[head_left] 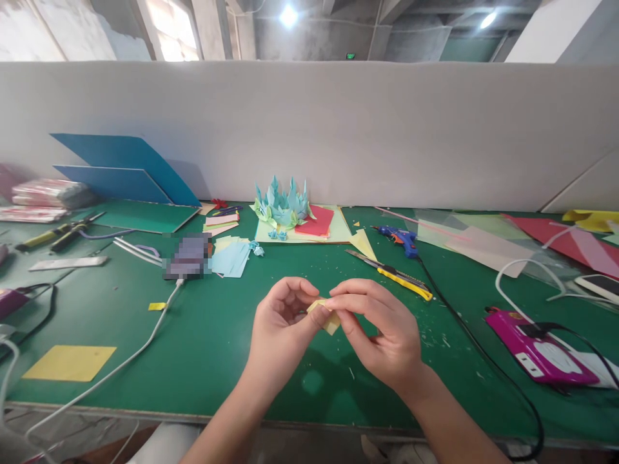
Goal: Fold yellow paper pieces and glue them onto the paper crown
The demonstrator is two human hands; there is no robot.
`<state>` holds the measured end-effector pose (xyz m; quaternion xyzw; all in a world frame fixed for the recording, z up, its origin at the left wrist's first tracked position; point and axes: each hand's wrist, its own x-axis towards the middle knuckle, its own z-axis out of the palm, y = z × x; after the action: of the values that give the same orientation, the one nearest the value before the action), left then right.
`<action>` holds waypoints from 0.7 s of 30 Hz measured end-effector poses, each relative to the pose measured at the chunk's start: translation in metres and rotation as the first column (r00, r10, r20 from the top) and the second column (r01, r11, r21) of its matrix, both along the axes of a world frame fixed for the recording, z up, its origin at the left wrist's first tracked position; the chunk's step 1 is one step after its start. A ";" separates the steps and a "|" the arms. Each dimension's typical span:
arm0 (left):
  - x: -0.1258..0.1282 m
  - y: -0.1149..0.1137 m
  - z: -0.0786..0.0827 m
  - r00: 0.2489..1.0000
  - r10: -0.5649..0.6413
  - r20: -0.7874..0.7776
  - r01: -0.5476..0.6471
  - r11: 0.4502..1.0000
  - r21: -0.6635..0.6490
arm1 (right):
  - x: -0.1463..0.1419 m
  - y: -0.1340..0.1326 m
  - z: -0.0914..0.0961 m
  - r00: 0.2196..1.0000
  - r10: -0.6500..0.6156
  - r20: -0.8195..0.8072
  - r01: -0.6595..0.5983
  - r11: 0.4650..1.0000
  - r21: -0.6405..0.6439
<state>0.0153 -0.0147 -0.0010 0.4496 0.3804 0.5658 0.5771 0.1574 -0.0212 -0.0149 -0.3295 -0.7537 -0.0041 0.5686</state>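
Note:
A small folded piece of yellow paper (331, 324) is held between both hands above the green table. My left hand (285, 325) pinches it with the thumb across its front. From the other side, my right hand (382, 328) grips its upper edge between thumb and fingertips. Fingers cover part of the paper, so its full fold cannot be made out. Beyond the hands lies a yellow utility knife (403, 282), with a blue glue gun (399, 240) behind it. A blue-green folded-paper crown shape (284, 203) stands at the back middle.
Light blue paper slips (233, 259) lie beside a blurred phone-like device (188, 256) on a white cable. A yellow sheet (70, 363) is at the left front. At right sits a magenta power strip (541, 351) with cords. A pale partition (309, 129) bounds the table's back.

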 end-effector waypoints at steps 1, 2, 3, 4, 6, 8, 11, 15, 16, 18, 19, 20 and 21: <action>0.000 0.000 0.000 1.000 -0.011 -0.003 0.011 1.000 0.007 | 0.000 0.000 0.000 1.000 0.005 0.003 -0.005 1.000 0.004; -0.001 0.001 0.000 1.000 -0.022 -0.009 0.022 1.000 0.013 | 0.000 0.000 0.000 1.000 0.011 0.002 -0.011 1.000 0.004; -0.001 0.001 0.001 0.999 -0.035 -0.019 0.035 0.999 0.017 | 0.000 0.000 0.001 1.000 0.014 -0.004 -0.014 1.000 0.002; -0.001 0.001 0.001 0.998 -0.046 -0.035 0.046 0.999 0.020 | -0.001 0.000 0.001 1.000 0.013 -0.015 -0.013 1.000 0.002; -0.002 0.000 0.002 0.995 -0.035 -0.092 0.039 0.998 0.045 | -0.002 -0.001 0.002 1.000 -0.003 -0.031 0.004 1.000 0.006; -0.001 -0.001 0.002 0.983 0.035 -0.178 -0.013 0.992 0.125 | -0.003 -0.001 0.002 0.999 -0.030 -0.015 0.030 0.999 0.016; 0.000 -0.002 -0.001 0.935 0.164 -0.314 -0.075 0.958 0.277 | -0.004 0.000 0.000 0.997 -0.068 0.033 0.066 0.996 0.055; 0.001 -0.003 -0.005 0.892 0.206 -0.402 -0.059 0.936 0.348 | -0.003 0.002 -0.001 0.993 -0.105 0.059 0.100 0.991 0.084; 0.001 -0.003 -0.005 0.887 0.211 -0.410 -0.057 0.932 0.357 | -0.002 0.002 -0.002 0.992 -0.109 0.068 0.103 0.991 0.085; 0.001 -0.002 -0.005 0.875 0.228 -0.426 -0.055 0.923 0.381 | 0.000 0.003 -0.001 0.989 -0.111 0.093 0.102 0.990 0.092; 0.001 -0.002 -0.005 0.869 0.239 -0.434 -0.054 0.917 0.396 | 0.001 0.003 -0.001 0.988 -0.109 0.106 0.099 0.990 0.099; 0.001 -0.002 -0.005 0.861 0.250 -0.444 -0.053 0.910 0.410 | 0.001 0.003 -0.001 0.987 -0.109 0.118 0.097 0.990 0.103; 0.000 -0.002 -0.006 0.852 0.262 -0.453 -0.051 0.903 0.426 | 0.002 0.004 -0.001 0.986 -0.110 0.128 0.097 0.990 0.105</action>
<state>0.0156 -0.0167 -0.0067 0.6552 0.4295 0.5412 0.3056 0.1590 -0.0177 -0.0158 -0.3390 -0.7707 -0.0929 0.5315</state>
